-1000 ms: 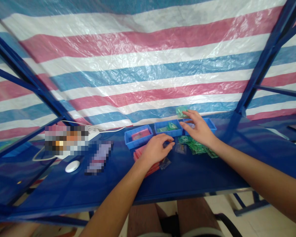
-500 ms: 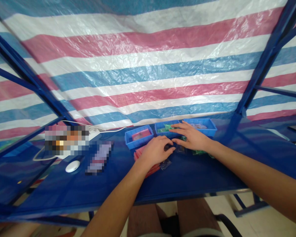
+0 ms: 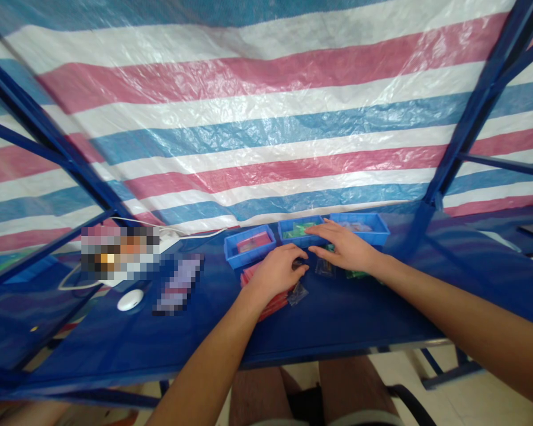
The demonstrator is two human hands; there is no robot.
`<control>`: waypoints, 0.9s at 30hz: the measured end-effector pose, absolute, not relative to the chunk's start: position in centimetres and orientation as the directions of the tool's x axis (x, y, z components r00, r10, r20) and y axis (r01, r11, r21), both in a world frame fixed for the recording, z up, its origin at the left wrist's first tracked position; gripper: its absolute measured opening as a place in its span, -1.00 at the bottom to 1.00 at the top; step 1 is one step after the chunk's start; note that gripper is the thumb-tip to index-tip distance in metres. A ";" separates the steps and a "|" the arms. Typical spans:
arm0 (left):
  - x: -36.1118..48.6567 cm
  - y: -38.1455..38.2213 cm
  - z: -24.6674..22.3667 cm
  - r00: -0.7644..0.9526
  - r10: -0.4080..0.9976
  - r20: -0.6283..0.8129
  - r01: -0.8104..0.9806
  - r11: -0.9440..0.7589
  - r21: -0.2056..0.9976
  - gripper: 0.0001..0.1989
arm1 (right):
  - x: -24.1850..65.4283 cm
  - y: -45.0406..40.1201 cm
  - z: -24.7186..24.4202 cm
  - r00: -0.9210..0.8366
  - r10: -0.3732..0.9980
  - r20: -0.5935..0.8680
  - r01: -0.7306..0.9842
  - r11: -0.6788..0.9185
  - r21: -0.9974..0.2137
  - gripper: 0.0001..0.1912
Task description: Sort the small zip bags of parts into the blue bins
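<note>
My left hand (image 3: 281,269) rests over a pile of red packets (image 3: 273,305), its thumb and fingers curved around a small dark item I cannot make out. A clear packet (image 3: 298,294) lies just below its thumb. My right hand (image 3: 344,244) has its fingers apart, reaching over the front edge of the middle blue bin (image 3: 286,238), which holds green packets (image 3: 304,228). Beneath that hand are a clear packet with dark contents (image 3: 324,266) and some green packets (image 3: 356,274), partly hidden. The left blue bin (image 3: 237,260) contains red packets (image 3: 253,241).
The right blue bin (image 3: 382,238) holds pale packets. At the left of the blue table (image 3: 337,319) are a white round object (image 3: 130,300), a blurred phone-like object (image 3: 180,284) and white cables (image 3: 204,235). Blue metal posts rise on both sides before a striped sheet.
My left thumb and fingertips have shifted slightly left. My right fingers have lowered a little, and the green packet near their tips now lies in the middle bin.
</note>
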State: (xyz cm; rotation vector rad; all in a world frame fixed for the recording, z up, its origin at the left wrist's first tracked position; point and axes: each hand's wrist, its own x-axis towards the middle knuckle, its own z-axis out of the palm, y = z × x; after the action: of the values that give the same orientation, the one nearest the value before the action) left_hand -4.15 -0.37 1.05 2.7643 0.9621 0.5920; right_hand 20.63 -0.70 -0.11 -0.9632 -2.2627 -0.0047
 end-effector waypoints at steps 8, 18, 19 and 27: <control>-4.2 -0.1 0.6 0.687 0.632 0.357 0.556 -0.775 0.302 -0.82 | 20.8 -1.5 0.6 -0.424 0.650 0.630 0.629 0.712 -0.312 -0.64; -4.4 -0.2 1.1 0.547 0.734 0.403 0.683 -0.669 0.293 -0.66 | 19.3 -2.9 0.7 -0.685 0.525 0.506 0.390 0.850 -0.354 -0.59; -4.4 -0.2 1.2 0.540 0.740 0.401 0.690 -0.662 0.293 -0.67 | 19.0 -3.0 0.5 -0.713 0.518 0.473 0.388 0.853 -0.350 -0.45; -4.2 -0.5 1.3 0.550 0.739 0.389 0.691 -0.664 0.284 -0.67 | 18.5 -3.0 0.6 -0.786 0.494 0.371 0.352 0.852 -0.387 -0.62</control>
State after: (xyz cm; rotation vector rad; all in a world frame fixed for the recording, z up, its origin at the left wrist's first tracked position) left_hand -4.22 -0.45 1.29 2.6786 1.2397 0.7433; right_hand 18.45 -3.01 0.59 -0.6219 -2.5599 0.4123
